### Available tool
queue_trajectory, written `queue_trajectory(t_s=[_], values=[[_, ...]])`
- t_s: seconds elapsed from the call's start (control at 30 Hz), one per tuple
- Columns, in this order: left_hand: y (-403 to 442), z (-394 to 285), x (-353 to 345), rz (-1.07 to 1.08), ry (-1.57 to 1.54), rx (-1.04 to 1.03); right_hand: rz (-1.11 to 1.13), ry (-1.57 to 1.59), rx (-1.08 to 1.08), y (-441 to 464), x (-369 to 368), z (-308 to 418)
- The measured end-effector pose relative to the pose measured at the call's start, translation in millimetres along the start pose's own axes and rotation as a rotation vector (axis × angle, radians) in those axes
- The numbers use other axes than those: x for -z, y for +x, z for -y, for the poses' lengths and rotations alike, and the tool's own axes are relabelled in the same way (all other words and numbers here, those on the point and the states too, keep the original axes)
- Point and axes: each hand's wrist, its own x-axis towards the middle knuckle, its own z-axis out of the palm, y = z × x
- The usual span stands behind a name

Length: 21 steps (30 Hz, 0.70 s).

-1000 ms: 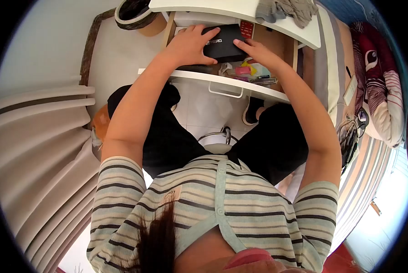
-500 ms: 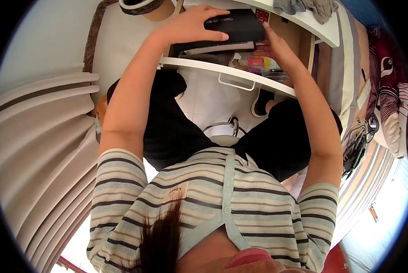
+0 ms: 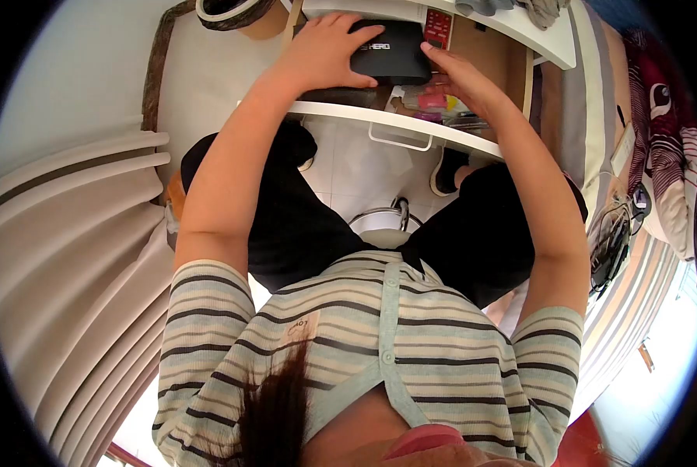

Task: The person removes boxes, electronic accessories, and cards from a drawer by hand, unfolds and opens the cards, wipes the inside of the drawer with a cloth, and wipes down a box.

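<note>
Black box (image 3: 395, 64), white "HERO" lettering on top, sitting between the two hands over the open drawer (image 3: 329, 110); whether it is resting on anything below, cannot tell. Left hand (image 3: 325, 56) gripping its left end, fingers spreading, thumb lying along the near edge, index finger reaching over the top. Right hand (image 3: 469, 84) touching the right end with the thumb; other fingers curling lower, partly hidden, so cannot tell if they are pinching the box.

Drawer holding a red panel with buttons (image 3: 439, 25) just beyond the box's far right corner. Near side, right of centre: a pink item (image 3: 432, 101) and a yellow item (image 3: 451, 102) lying among clear packaging, details too small. Far left, a round bin (image 3: 259, 25) with a dark liner is standing on the floor. Far right, grey cloth (image 3: 547, 12) lying on the white top (image 3: 547, 45).
</note>
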Motion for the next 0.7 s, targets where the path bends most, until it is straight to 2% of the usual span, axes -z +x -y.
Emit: queue_trajectory(t_s=[0.2, 0.27, 0.33, 0.37, 0.4, 0.47, 0.5, 0.53, 0.67, 0.7], values=[[-3, 1, -12, -0.019, 0.001, -0.064, -0.105, -0.012, 0.007, -5, -19, 4], [1, 4, -12, -0.045, -0.025, -0.067, -0.044, -0.077, -0.038, 5, -13, -1], [8, 12, -6, -0.003, -0.457, 0.08, 0.021, -0.148, -0.082, 9, -11, 3], [7, 16, -4, -0.109, -0.556, 0.144, 0.039, -0.002, -0.047, 9, -11, 5], [7, 22, 2, -0.136, -0.59, 0.194, 0.056, 0.142, -0.012, 7, -12, 8], [8, 33, 11, -0.171, -0.618, 0.248, 0.041, 0.225, 0.023, -1, -11, 12], [6, 38, 14, -0.192, -0.72, 0.367, 0.021, 0.316, 0.057, -6, -11, 16], [5, 40, 19, -0.214, -0.822, 0.485, -0.003, 0.332, 0.044, -12, -8, 20], [-4, 19, 31, -0.3, -0.87, 0.574, -0.059, 0.25, 0.049, -34, -5, 34], [-6, 14, 32, -0.316, -1.317, 0.686, -0.059, 0.244, 0.05, -41, -5, 36]])
